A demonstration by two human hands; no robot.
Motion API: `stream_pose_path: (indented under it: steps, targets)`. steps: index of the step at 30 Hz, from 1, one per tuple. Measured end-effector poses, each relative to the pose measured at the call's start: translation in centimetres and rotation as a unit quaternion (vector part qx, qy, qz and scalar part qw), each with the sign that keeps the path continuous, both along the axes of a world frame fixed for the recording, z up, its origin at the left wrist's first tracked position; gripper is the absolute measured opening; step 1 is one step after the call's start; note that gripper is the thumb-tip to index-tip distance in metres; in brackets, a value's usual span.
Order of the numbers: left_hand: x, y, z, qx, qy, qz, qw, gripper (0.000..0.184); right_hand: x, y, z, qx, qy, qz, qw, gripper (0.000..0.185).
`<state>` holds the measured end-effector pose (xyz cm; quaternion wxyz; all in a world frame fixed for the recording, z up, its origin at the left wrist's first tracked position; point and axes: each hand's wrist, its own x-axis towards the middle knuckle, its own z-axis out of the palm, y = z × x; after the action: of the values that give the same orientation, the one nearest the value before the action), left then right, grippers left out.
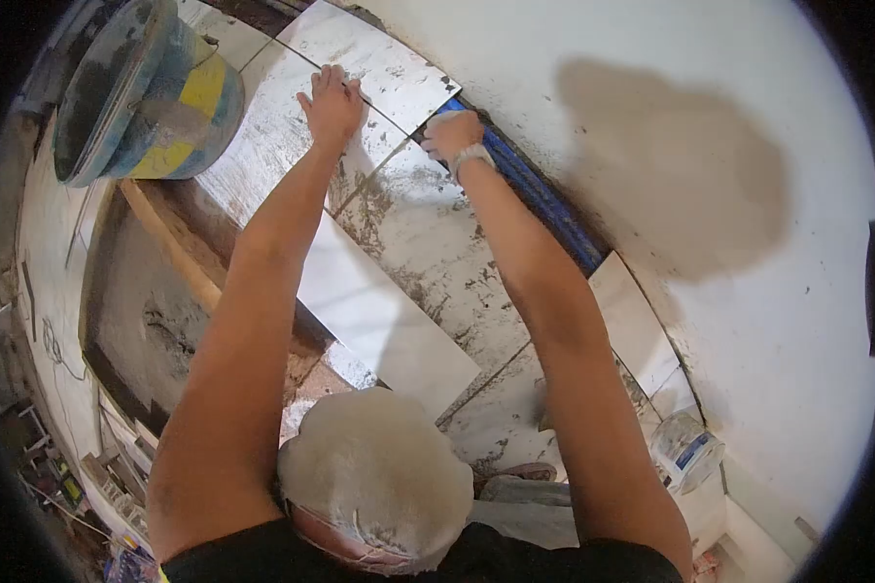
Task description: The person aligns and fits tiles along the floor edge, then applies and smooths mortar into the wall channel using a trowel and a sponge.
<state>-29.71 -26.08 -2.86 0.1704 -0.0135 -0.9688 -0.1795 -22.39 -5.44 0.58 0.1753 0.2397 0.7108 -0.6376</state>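
Note:
My left hand (332,105) rests with spread fingers on the dirty white floor tiles, across the joint beside a large upper tile (374,60). My right hand (451,134) is closed at the lower corner of that tile, next to the dark gap with blue pipes (544,199) along the wall. Its fingers are curled, and what they hold, if anything, is hidden. A band circles the right wrist. Below both hands, a clean white tile strip (384,325) lies across smeared tiles (437,243).
A blue and yellow bucket (170,107) stands at the upper left beside a wood-edged trough (156,301) of grey material. A white wall (729,321) rises on the right. A small clear tub (685,452) sits lower right. A pale cap (374,476) shows at the bottom.

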Motion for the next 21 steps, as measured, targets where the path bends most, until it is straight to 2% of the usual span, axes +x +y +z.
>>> stream_pose_path:
  steps: [2,3,4,5,6,8,10,12,13,15,16,18,19,21]
  targets:
    - [0.4,-0.3,-0.2,0.004,-0.002,-0.003,1.0,0.052,5.0,0.0,1.2,0.143,0.184,0.045,0.971,0.025]
    - [0.4,-0.5,-0.4,0.0,-0.002,-0.037,0.999,0.053,8.3,0.0,3.6,0.173,0.198,0.062,0.963,0.03]
    - [0.6,-0.6,-0.4,-0.004,-0.004,-0.071,0.997,0.055,12.5,0.8,7.0,0.114,0.162,0.114,0.973,0.036]
    - [1.7,-0.1,0.1,-0.004,-0.002,-0.07,0.998,0.055,16.0,1.9,6.0,0.112,0.117,0.175,0.971,0.043]
    - [3.7,1.0,1.1,-0.042,-0.005,-0.121,0.992,0.057,20.0,2.2,8.0,0.103,0.058,0.193,0.974,0.045]
    - [7.1,3.1,2.3,-0.095,-0.002,-0.195,0.976,0.062,27.7,4.0,5.9,0.234,0.052,0.291,0.926,0.05]
    - [8.4,3.9,2.3,-0.1,-0.008,-0.217,0.971,0.063,33.6,5.1,7.3,0.232,-0.024,0.326,0.916,0.056]
    - [7.9,4.2,1.9,-0.093,-0.018,-0.207,0.974,0.063,36.3,5.3,8.5,0.109,-0.229,0.353,0.901,0.054]
    - [7.6,4.3,1.8,-0.085,-0.023,-0.195,0.977,0.064,37.7,4.9,8.7,0.111,-0.228,0.35,0.902,0.054]
    - [7.4,4.8,1.7,-0.089,-0.017,-0.195,0.977,0.061,40.1,3.4,8.5,-0.089,-0.238,0.179,0.95,0.05]
    - [7.4,4.7,1.4,-0.084,-0.005,-0.197,0.977,0.061,41.1,2.8,7.5,-0.089,-0.234,0.18,0.951,0.05]
    - [7.4,4.3,1.1,-0.081,0.009,-0.196,0.977,0.06,42.4,1.6,5.1,-0.125,-0.213,0.074,0.966,0.048]
    - [7.4,4.2,1.2,-0.079,0.012,-0.197,0.977,0.06,42.5,1.1,5.2,-0.129,-0.208,0.081,0.966,0.048]
    - [7.7,4.1,1.5,-0.061,0.011,-0.202,0.977,0.06,42.6,0.3,5.5,-0.07,-0.158,0.062,0.983,0.044]
